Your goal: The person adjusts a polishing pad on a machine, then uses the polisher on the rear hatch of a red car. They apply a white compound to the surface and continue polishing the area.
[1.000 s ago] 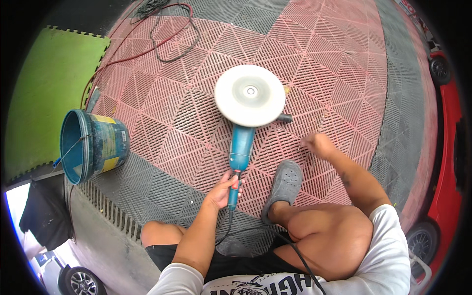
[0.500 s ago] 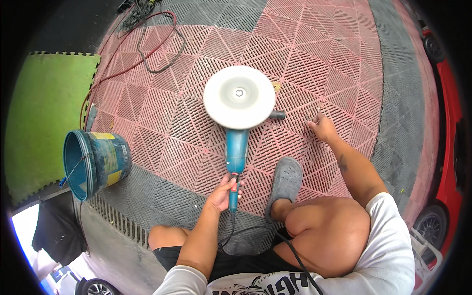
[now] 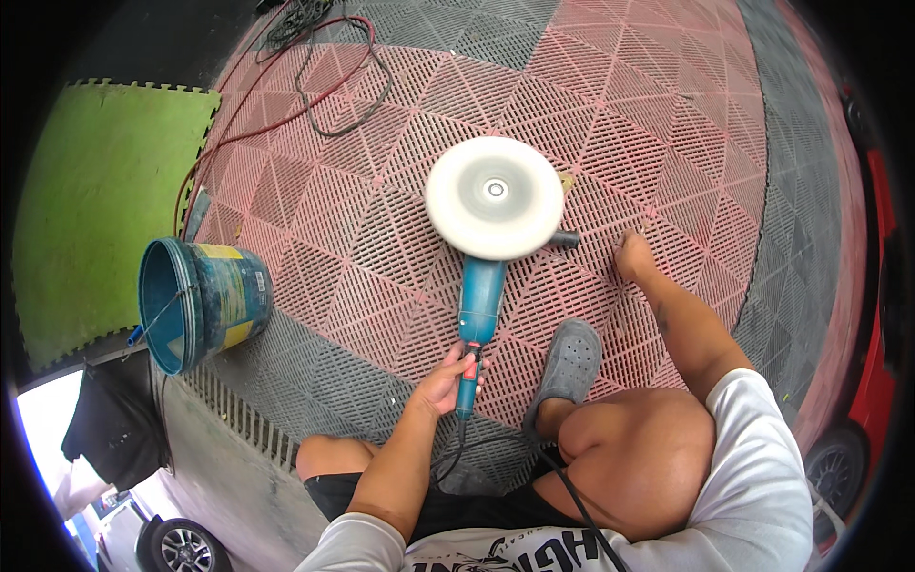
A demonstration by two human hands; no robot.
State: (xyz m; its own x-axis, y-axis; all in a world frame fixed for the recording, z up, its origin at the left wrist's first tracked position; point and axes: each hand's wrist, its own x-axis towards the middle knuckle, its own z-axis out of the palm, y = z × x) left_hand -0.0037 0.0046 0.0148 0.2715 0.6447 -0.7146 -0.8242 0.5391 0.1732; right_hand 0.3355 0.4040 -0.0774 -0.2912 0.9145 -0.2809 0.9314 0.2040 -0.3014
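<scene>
Blurred polisher pad [image 3: 494, 197], trigger under left hand [image 3: 440, 383].

White printed tee [image 3: 753, 477], black shorts [image 3: 457, 505], 1 grey clog [image 3: 569, 362]; bare forearms.

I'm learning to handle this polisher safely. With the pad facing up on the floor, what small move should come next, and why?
Probably bring the right hand onto the side handle. The pad looks blurred, as if spinning, and only the left hand grips the polisher, while the right rests on the floor tiles beside it.
</scene>
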